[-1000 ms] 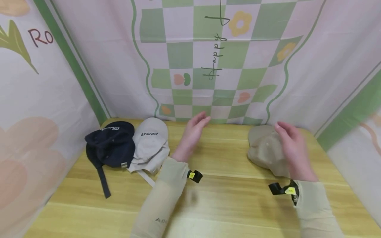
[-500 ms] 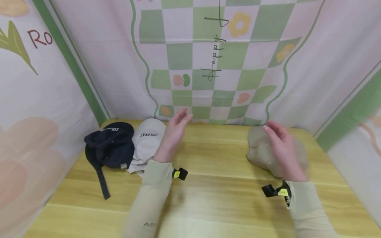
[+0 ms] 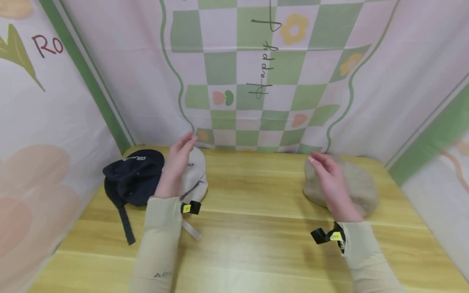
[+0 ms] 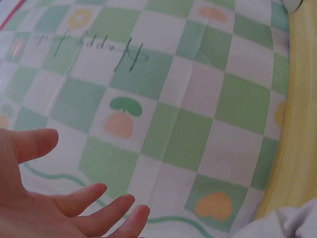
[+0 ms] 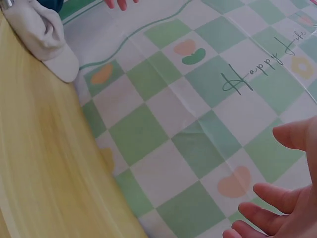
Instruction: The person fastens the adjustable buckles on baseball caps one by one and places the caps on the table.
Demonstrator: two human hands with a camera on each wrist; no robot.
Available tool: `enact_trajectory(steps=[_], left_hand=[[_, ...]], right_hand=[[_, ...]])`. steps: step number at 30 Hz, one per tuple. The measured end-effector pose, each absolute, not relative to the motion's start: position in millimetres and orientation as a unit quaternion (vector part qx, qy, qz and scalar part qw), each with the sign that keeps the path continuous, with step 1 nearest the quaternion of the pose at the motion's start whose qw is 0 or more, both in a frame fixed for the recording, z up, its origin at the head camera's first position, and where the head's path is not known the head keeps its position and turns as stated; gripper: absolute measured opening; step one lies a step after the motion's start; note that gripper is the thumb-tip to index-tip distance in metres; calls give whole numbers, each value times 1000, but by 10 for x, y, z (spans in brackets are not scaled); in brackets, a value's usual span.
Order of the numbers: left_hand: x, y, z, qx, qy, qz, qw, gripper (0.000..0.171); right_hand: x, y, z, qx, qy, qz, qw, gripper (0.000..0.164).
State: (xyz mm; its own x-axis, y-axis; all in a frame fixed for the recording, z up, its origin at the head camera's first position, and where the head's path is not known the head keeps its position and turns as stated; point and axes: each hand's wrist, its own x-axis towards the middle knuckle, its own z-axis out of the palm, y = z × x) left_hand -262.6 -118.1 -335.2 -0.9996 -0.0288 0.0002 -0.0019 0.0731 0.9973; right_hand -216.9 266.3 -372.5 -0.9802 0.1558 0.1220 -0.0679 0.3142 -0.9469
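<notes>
My left hand [image 3: 176, 167] hovers over the white cap [image 3: 198, 175] and hides part of it in the head view; its fingers are spread and relaxed, as the left wrist view shows. Just left of it lies a dark navy cap [image 3: 141, 177] with white lettering and a strap hanging toward the front. On the right, my right hand [image 3: 333, 187] is held above a khaki cap [image 3: 360, 187], overlapping its left half. The right wrist view shows this hand's fingers [image 5: 272, 198] apart with nothing between them. The white cap's brim [image 5: 62, 64] points to the wall there.
All three caps lie near the back of a wooden table [image 3: 249, 244]. Behind it hangs a green and white checked cloth [image 3: 253, 97] with printed flowers. Pale cloth walls [image 3: 47, 162] close in both sides. Each wrist wears a black strap [image 3: 190, 208] with a yellow tag.
My left hand has moved left, from beside the white cap to over it. My right hand has shifted a little left above the khaki cap. The caps stay where they were.
</notes>
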Motion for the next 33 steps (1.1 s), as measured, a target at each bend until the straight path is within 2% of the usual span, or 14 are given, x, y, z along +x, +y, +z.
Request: enact_trajectory(steps=[10, 21, 27, 33], left_hand=[[-2645, -1532, -3533, 71, -739, -669, 22, 63], [-2746, -1705, -3775, 113, -756, -645, 6, 64], [-2813, -1777, -3901, 151, -764, -627, -26, 63], [-2856, -1763, -4004, 182, -769, -610, -55, 62]], right_hand=[[-2237, 2379, -3800, -11, -752, 658, 44, 65], [-2388, 2052, -3935, 16, -719, 694, -3, 60], [-2493, 1862, -3964, 13, -708, 706, -30, 60], [-2582, 1580, -4092, 30, -692, 716, -87, 61]])
